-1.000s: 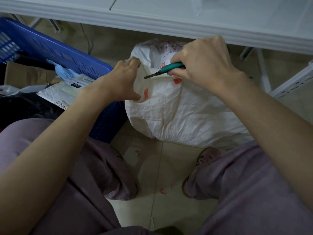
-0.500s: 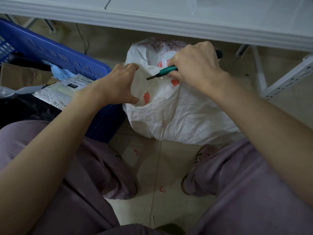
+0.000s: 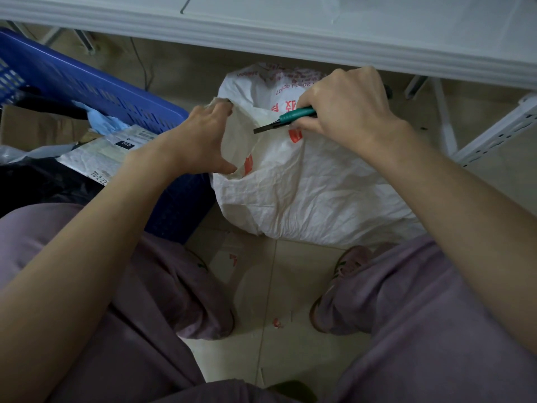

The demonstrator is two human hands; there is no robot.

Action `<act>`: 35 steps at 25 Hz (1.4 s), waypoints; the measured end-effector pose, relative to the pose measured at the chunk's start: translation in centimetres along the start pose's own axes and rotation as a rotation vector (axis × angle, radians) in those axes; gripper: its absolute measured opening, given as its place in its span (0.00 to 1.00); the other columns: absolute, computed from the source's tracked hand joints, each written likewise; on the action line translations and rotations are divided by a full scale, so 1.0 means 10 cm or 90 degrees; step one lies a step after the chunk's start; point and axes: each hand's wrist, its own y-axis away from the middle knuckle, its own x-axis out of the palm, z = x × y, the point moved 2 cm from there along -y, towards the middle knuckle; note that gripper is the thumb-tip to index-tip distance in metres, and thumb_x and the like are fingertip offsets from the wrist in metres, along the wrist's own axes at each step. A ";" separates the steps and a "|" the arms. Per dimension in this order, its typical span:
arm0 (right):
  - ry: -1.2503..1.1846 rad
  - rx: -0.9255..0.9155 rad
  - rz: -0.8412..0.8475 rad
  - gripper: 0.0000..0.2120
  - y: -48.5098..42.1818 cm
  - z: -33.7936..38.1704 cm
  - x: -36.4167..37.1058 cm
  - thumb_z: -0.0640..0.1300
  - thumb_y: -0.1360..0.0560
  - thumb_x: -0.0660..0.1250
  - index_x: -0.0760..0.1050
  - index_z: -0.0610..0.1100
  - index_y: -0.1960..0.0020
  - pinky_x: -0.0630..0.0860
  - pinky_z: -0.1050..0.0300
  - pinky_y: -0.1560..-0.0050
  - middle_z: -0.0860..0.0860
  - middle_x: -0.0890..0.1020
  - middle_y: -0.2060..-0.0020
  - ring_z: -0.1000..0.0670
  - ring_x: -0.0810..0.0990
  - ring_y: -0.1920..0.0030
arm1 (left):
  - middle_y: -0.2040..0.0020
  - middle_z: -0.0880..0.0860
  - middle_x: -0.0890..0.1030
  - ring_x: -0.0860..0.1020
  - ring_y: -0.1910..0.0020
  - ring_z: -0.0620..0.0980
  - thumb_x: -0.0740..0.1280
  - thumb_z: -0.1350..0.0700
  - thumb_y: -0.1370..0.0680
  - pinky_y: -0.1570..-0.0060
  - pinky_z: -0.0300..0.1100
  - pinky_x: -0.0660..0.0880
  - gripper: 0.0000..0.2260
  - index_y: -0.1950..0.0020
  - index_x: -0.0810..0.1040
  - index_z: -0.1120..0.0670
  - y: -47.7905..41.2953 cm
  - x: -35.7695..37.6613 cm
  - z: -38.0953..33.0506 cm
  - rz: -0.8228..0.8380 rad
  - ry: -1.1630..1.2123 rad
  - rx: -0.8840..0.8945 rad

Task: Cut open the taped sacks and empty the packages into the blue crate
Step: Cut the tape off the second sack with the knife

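A white woven sack (image 3: 305, 193) with red print stands on the floor between my knees, under the table edge. My left hand (image 3: 200, 138) grips the sack's upper left edge and holds it taut. My right hand (image 3: 345, 109) holds a green-handled utility knife (image 3: 286, 119); its dark blade points left, at the top of the sack. The blue crate (image 3: 96, 91) stands to the left, touching the sack. Inside the crate lie several packages, among them a white mailer (image 3: 101, 154) and a black bag (image 3: 37, 181).
A white table edge (image 3: 290, 33) runs across the top, right above the sack. A white metal rack leg (image 3: 499, 132) slants at the right. Beige floor tiles (image 3: 279, 286) with small red scraps lie between my shoes. A cardboard box (image 3: 35, 129) sits in the crate.
My hands have stayed on the sack and shifted a little. The knife blade has dropped slightly lower, toward the fabric beside my left hand.
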 end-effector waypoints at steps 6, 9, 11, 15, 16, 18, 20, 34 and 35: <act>0.018 0.000 -0.006 0.19 -0.01 0.04 0.07 0.59 0.22 0.60 0.80 0.46 0.44 0.62 0.53 0.61 0.44 0.81 0.58 0.41 0.79 0.54 | 0.28 0.56 0.60 0.61 0.32 0.58 0.77 0.53 0.34 0.36 0.47 0.64 0.43 0.27 0.56 0.60 0.01 0.00 -0.02 0.010 -0.002 0.003; 0.020 0.000 -0.010 0.18 -0.02 0.03 0.07 0.57 0.22 0.61 0.81 0.46 0.45 0.62 0.53 0.60 0.44 0.81 0.59 0.41 0.79 0.55 | 0.28 0.56 0.60 0.61 0.31 0.57 0.76 0.53 0.34 0.35 0.47 0.63 0.43 0.27 0.55 0.60 0.02 -0.01 -0.03 0.017 0.003 0.001; 0.022 0.007 -0.001 0.17 -0.03 0.04 0.09 0.57 0.22 0.61 0.81 0.46 0.45 0.62 0.53 0.59 0.45 0.81 0.59 0.41 0.79 0.55 | 0.28 0.56 0.61 0.61 0.31 0.57 0.76 0.53 0.33 0.35 0.47 0.63 0.43 0.26 0.55 0.60 0.03 -0.03 -0.04 0.017 0.005 -0.005; 0.008 0.045 0.022 0.15 -0.02 0.01 0.09 0.56 0.22 0.62 0.80 0.47 0.45 0.62 0.53 0.61 0.47 0.73 0.65 0.43 0.76 0.59 | 0.29 0.57 0.63 0.61 0.30 0.57 0.75 0.54 0.32 0.35 0.48 0.62 0.41 0.26 0.56 0.59 0.06 -0.06 -0.04 0.019 0.010 -0.022; 0.012 0.049 0.026 0.16 -0.02 0.00 0.09 0.56 0.22 0.62 0.80 0.47 0.45 0.62 0.53 0.61 0.48 0.72 0.65 0.44 0.73 0.61 | 0.29 0.58 0.63 0.61 0.30 0.57 0.75 0.54 0.32 0.35 0.48 0.62 0.41 0.26 0.56 0.59 0.07 -0.06 -0.04 0.018 0.011 -0.024; 0.019 0.055 0.036 0.17 -0.01 -0.02 0.07 0.58 0.23 0.63 0.80 0.48 0.45 0.62 0.53 0.61 0.48 0.73 0.65 0.45 0.72 0.62 | 0.29 0.58 0.64 0.61 0.31 0.56 0.75 0.54 0.32 0.35 0.47 0.63 0.40 0.26 0.57 0.59 0.08 -0.06 -0.04 0.018 0.015 -0.031; 0.014 0.069 0.044 0.19 0.00 -0.05 0.04 0.60 0.24 0.64 0.80 0.48 0.44 0.62 0.53 0.60 0.46 0.76 0.62 0.43 0.76 0.58 | 0.29 0.58 0.64 0.61 0.31 0.56 0.75 0.54 0.32 0.36 0.47 0.63 0.40 0.26 0.57 0.59 0.09 -0.07 -0.03 0.019 0.021 -0.038; 0.064 0.029 0.078 0.08 -0.08 0.31 0.07 0.40 0.21 0.61 0.70 0.46 0.59 0.60 0.53 0.60 0.50 0.64 0.72 0.46 0.68 0.65 | 0.32 0.61 0.66 0.64 0.33 0.58 0.75 0.51 0.32 0.39 0.46 0.63 0.43 0.26 0.54 0.61 0.09 0.03 -0.15 0.062 0.026 -0.022; 0.061 0.021 0.076 0.08 -0.07 0.32 0.07 0.40 0.22 0.61 0.70 0.45 0.60 0.60 0.53 0.59 0.50 0.65 0.72 0.45 0.68 0.65 | 0.33 0.61 0.67 0.64 0.34 0.58 0.76 0.51 0.33 0.40 0.46 0.64 0.42 0.27 0.56 0.61 0.09 0.04 -0.14 0.061 0.025 -0.025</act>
